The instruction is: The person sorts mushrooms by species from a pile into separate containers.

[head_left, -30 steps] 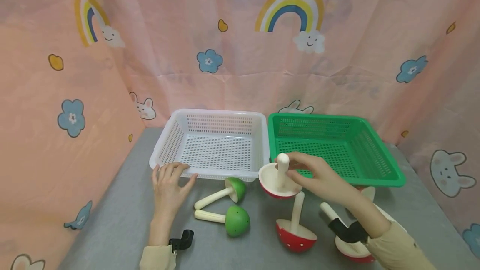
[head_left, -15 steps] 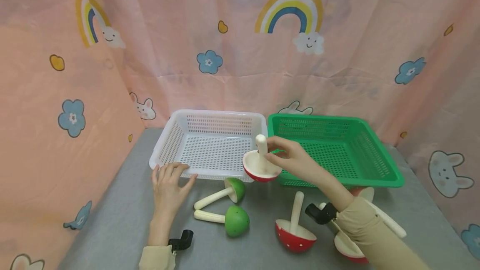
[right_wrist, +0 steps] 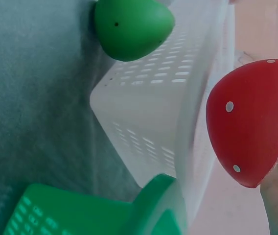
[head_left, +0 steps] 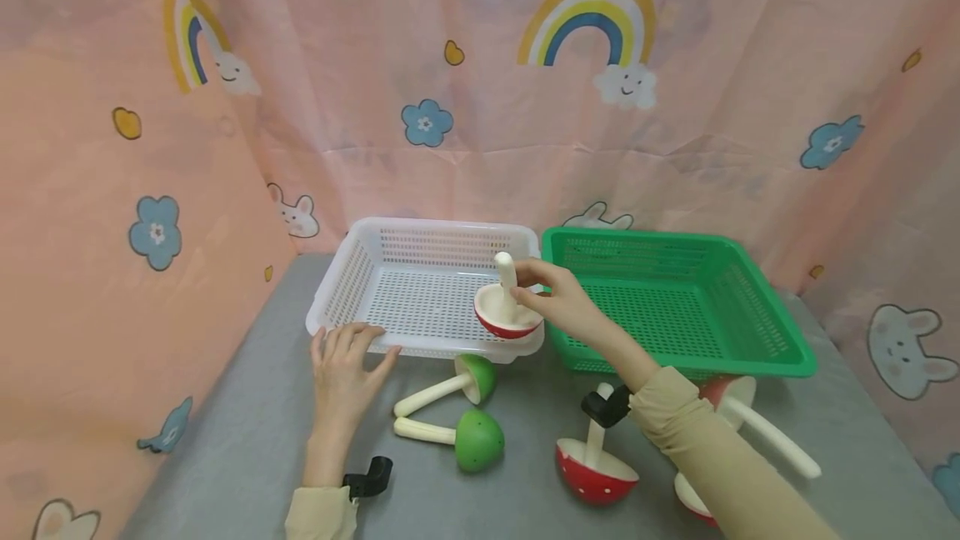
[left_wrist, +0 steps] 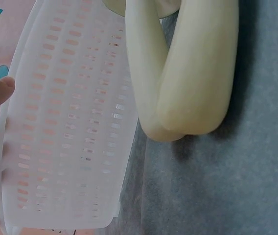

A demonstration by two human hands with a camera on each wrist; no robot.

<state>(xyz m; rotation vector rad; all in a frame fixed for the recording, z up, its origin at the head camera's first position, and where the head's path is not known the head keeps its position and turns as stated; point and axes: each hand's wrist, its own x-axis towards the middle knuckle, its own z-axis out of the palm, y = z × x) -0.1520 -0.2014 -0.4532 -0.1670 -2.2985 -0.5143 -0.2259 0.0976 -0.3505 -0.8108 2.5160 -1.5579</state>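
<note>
My right hand [head_left: 558, 298] pinches the pale stem of a red toy mushroom [head_left: 508, 329], cap downward, over the right part of the white basket [head_left: 442, 347]. In the right wrist view the mushroom's red, white-dotted cap [right_wrist: 251, 120] hides part of the hand. Fingers of my left hand [head_left: 343, 377] rest on the white basket's front rim, thumb spread. Two green toy mushrooms, one [head_left: 477, 375] behind the other [head_left: 480, 442], lie before that basket. Their pale stems [left_wrist: 197, 73] loom in the left wrist view.
A green basket [head_left: 697, 362] stands right of the white one. On the grey table [head_left: 517, 507] a red mushroom [head_left: 596, 477] stands cap down. Another red mushroom [head_left: 780, 444] lies at the right, and one [head_left: 693, 497] is partly hidden by my sleeve. A patterned pink curtain [head_left: 480, 173] hangs behind.
My right hand has carried the red mushroom left and forward, from in front of the baskets to over the white basket. The left hand has stayed on the rim.
</note>
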